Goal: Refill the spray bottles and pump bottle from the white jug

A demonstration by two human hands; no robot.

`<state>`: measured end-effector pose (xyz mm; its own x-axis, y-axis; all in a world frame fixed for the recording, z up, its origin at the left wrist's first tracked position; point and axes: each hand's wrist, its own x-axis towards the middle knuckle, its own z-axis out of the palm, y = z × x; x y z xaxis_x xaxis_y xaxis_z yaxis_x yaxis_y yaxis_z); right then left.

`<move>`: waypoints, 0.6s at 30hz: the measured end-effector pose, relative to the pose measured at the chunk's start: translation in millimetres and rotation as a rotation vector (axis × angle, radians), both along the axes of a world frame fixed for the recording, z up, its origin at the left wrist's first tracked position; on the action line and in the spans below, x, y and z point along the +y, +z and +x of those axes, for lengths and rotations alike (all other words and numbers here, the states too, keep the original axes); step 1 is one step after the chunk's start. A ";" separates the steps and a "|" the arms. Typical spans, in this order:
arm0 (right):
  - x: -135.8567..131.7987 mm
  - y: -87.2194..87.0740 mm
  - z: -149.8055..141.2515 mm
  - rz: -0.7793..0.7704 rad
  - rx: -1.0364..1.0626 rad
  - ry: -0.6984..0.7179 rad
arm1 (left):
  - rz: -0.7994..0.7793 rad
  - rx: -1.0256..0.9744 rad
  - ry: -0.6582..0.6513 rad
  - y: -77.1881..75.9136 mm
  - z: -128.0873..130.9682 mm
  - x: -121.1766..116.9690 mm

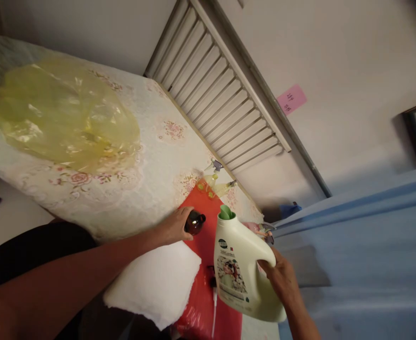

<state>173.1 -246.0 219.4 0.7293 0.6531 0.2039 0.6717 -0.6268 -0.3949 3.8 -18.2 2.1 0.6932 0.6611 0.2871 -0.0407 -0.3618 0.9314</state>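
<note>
My left hand [175,225] is wrapped round a small dark brown bottle [194,223] that stands on a red sheet [209,250]. In my right hand [280,274] is a large pale green detergent jug [243,269], gripped by its handle. The jug's mouth shows a green spout with no cap on it, and it tilts a little toward the brown bottle. A black pump head with a white dip tube [214,307] lies on the red sheet, partly behind the jug. White paper towel [158,283] lies below my left forearm.
A yellow plastic bag [66,118] covers the far left of the flowered tablecloth [158,160]. Clear spray bottles [216,186] stand beyond the red sheet, near a wall radiator [222,85]. Another spray bottle [257,230] is behind the jug. Blue fabric [363,250] is at right.
</note>
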 end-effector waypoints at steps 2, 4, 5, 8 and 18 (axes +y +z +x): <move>-3.9 0.9 0.4 -0.095 0.046 0.028 | 0.006 -0.005 0.001 1.5 -1.2 0.1; -6.5 1.8 0.9 -0.145 0.050 0.043 | 0.004 -0.001 0.002 2.1 -1.8 0.2; -7.3 2.0 1.1 -0.163 0.041 0.050 | 0.002 0.002 0.000 2.1 -1.9 0.2; -8.9 2.1 1.2 -0.211 0.018 0.073 | 0.008 0.005 -0.008 0.7 -1.5 0.2; -10.0 5.0 0.0 -0.452 -0.036 0.157 | 0.020 0.014 -0.017 -5.3 3.2 1.0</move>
<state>173.1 -256.0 224.4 0.6128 0.7836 -0.1022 0.7800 -0.6205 -0.0810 6.9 -17.2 -3.2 0.7082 0.6434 0.2905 -0.0340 -0.3799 0.9244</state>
